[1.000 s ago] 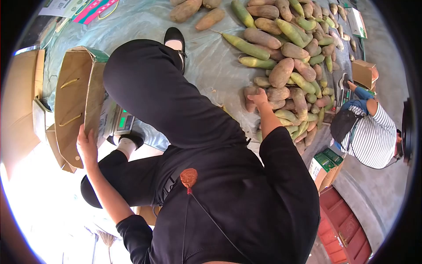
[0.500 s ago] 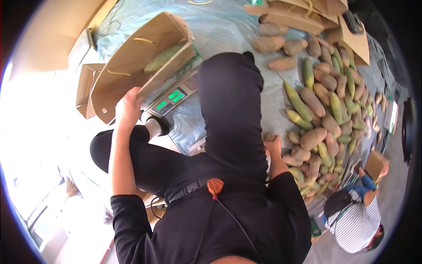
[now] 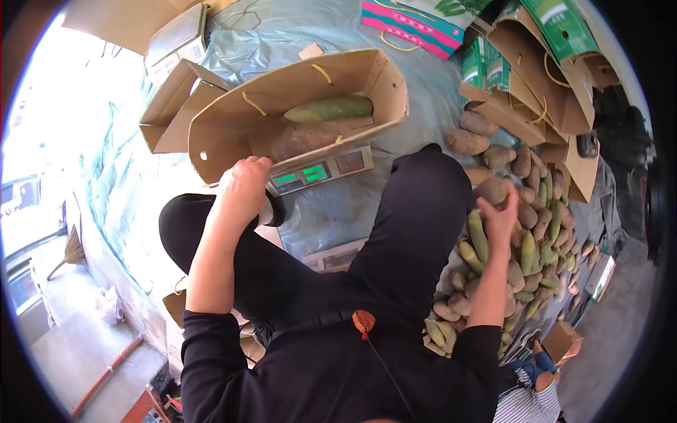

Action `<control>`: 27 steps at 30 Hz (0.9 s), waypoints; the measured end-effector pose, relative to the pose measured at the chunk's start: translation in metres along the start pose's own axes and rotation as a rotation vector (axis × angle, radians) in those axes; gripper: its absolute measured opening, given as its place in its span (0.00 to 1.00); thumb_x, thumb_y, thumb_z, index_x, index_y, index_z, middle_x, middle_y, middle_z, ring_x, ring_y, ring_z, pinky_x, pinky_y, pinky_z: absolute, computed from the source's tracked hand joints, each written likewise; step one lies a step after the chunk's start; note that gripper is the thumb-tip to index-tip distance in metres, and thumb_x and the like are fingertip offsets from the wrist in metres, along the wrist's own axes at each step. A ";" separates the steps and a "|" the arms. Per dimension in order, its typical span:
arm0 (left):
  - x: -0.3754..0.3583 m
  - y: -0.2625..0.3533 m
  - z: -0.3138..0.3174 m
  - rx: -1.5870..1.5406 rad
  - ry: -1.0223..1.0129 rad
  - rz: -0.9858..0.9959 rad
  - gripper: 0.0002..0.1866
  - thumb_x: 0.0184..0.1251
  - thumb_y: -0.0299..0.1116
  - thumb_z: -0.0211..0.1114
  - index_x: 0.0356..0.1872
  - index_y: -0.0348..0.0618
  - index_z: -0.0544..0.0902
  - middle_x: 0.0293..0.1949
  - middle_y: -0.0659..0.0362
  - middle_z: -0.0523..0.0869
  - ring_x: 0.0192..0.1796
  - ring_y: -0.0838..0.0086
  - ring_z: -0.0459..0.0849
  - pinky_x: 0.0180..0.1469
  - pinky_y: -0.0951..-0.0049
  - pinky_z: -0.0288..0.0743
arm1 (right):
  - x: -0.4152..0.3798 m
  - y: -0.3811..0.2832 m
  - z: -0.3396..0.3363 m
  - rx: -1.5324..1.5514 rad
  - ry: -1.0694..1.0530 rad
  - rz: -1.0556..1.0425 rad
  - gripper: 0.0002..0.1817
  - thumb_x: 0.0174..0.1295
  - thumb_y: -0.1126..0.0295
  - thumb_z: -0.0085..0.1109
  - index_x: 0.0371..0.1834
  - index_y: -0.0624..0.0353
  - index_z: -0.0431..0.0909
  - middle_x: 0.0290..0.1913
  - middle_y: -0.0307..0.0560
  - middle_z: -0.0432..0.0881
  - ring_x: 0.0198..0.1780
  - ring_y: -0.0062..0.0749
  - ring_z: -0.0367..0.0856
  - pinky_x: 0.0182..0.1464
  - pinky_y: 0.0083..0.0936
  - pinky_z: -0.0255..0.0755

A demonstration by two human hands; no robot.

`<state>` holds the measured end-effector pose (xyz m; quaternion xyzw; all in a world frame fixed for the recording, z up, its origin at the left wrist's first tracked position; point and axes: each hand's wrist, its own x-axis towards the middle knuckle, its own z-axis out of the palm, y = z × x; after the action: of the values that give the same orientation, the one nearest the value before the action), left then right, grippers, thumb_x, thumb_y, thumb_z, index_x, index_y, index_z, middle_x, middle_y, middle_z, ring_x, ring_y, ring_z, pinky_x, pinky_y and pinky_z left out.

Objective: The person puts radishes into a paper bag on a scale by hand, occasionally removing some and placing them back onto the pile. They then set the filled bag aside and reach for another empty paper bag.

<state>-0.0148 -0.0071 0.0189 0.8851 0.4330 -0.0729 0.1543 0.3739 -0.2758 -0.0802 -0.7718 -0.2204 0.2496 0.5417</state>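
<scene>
While right grip (image 3: 502, 220) holds one brown root (image 3: 491, 189) — three o'clock — left grip (image 3: 243, 187) clasps one box (image 3: 226, 134); one green root (image 3: 328, 109) inside.

I see the box (image 3: 229, 130) on the scale (image 3: 337, 168), with vegetables (image 3: 328, 109) inside it. My left hand (image 3: 245, 185) is on the box's near rim. Right of the box are the vegetable pile (image 3: 527, 252) and my right hand (image 3: 501, 215), holding one root (image 3: 492, 189). A smaller carton (image 3: 171, 109) stands just left of the box; a carry bag (image 3: 412, 29), behind and right.

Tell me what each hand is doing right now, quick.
Left hand: closed on the near side of the box.
Right hand: closed, holding a brown root.
</scene>
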 end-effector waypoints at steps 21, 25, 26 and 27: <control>-0.027 0.014 -0.011 0.113 0.102 0.246 0.26 0.52 0.26 0.58 0.57 0.46 0.73 0.53 0.49 0.74 0.53 0.58 0.75 0.52 0.54 0.71 | 0.013 -0.186 0.368 -0.886 -0.946 -0.956 0.30 0.41 0.75 0.64 0.53 0.50 0.71 0.48 0.49 0.75 0.50 0.45 0.75 0.48 0.38 0.72; -0.028 0.013 -0.008 0.135 0.059 0.298 0.23 0.53 0.28 0.59 0.54 0.46 0.76 0.57 0.46 0.71 0.57 0.54 0.72 0.57 0.49 0.69 | -0.003 -0.172 0.406 -0.938 -0.950 -0.932 0.30 0.44 0.77 0.61 0.55 0.48 0.69 0.50 0.48 0.74 0.54 0.44 0.73 0.51 0.41 0.69; -0.028 0.012 -0.008 0.138 0.059 0.297 0.22 0.53 0.28 0.59 0.53 0.46 0.77 0.57 0.47 0.71 0.57 0.55 0.72 0.57 0.50 0.69 | -0.006 -0.173 0.412 -0.987 -0.970 -0.914 0.29 0.46 0.75 0.63 0.56 0.48 0.69 0.51 0.47 0.74 0.56 0.43 0.72 0.53 0.42 0.67; -0.028 0.012 -0.008 0.141 0.057 0.298 0.22 0.53 0.28 0.59 0.53 0.46 0.77 0.57 0.47 0.71 0.56 0.55 0.73 0.57 0.50 0.68 | -0.007 -0.173 0.415 -0.987 -0.971 -0.905 0.29 0.46 0.75 0.63 0.56 0.48 0.69 0.51 0.47 0.74 0.56 0.43 0.72 0.53 0.42 0.67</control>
<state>-0.0223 -0.0321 0.0368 0.9498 0.2950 -0.0543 0.0888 0.0974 0.0752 -0.0354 -0.5636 -0.8038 0.1875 0.0330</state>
